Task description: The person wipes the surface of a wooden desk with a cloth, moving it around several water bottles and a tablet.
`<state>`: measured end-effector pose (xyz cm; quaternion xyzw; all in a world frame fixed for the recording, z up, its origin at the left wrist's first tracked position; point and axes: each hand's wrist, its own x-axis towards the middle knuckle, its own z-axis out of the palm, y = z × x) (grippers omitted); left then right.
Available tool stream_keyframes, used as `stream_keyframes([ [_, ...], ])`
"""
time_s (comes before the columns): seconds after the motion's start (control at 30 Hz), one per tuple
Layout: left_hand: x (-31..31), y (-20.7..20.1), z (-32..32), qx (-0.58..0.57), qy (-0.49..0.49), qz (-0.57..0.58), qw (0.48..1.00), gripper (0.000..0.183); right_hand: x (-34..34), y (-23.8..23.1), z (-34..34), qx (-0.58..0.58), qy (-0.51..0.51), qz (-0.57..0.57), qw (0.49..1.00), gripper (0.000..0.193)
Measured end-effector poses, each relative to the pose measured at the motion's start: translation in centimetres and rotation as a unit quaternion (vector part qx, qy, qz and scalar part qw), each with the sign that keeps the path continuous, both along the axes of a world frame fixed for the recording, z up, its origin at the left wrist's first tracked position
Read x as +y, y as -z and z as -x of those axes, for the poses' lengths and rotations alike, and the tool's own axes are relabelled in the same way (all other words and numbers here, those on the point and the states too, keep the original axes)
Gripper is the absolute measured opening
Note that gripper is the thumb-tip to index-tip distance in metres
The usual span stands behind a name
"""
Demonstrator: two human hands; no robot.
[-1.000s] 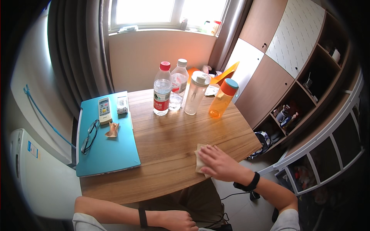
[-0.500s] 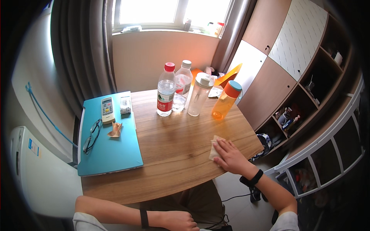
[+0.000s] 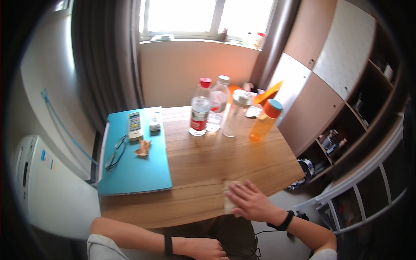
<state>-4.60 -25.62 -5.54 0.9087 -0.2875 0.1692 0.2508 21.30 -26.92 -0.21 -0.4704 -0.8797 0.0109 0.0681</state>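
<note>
My right hand (image 3: 250, 203) presses a folded beige cloth (image 3: 229, 203) flat onto the wooden table (image 3: 208, 164), close to its near edge. The fingers lie over the cloth and hide most of it; the hand is slightly blurred. At the lower edge, my left hand (image 3: 207, 248) rests in a loose fist in front of my lap, below the table's edge, with nothing visible in it. Beyond the cloth stand a red-capped water bottle (image 3: 199, 115), a white-capped water bottle (image 3: 219, 102), a clear tumbler with a pale lid (image 3: 234, 117) and an orange bottle with a blue-topped lid (image 3: 262, 123).
On the table's left lies a turquoise folder-like slab (image 3: 143, 173) bearing a remote control (image 3: 135, 125), glasses (image 3: 116, 154), a small white box (image 3: 154, 122) and a crumpled brown scrap (image 3: 143, 148). A white appliance (image 3: 56, 186) stands left; open shelves (image 3: 346, 125) are at right.
My right hand has slid the cloth toward me and to the left across the table. My left hand stays in its fist. The whole view has shifted slightly.
</note>
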Motion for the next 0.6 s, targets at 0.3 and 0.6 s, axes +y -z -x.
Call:
stream_keyframes([
  [0.3,0.9,-0.3,-1.1,-0.025,-0.018,-0.001,1.0,0.025,-0.1,-1.6,1.6,-0.043,0.053,-0.015,0.998,0.056],
  [0.6,1.7,-3.6,-1.9,-0.101,-0.165,0.088,0.977,0.014,2.4,-0.4,6.8,0.025,-0.01,0.019,0.999,0.072],
])
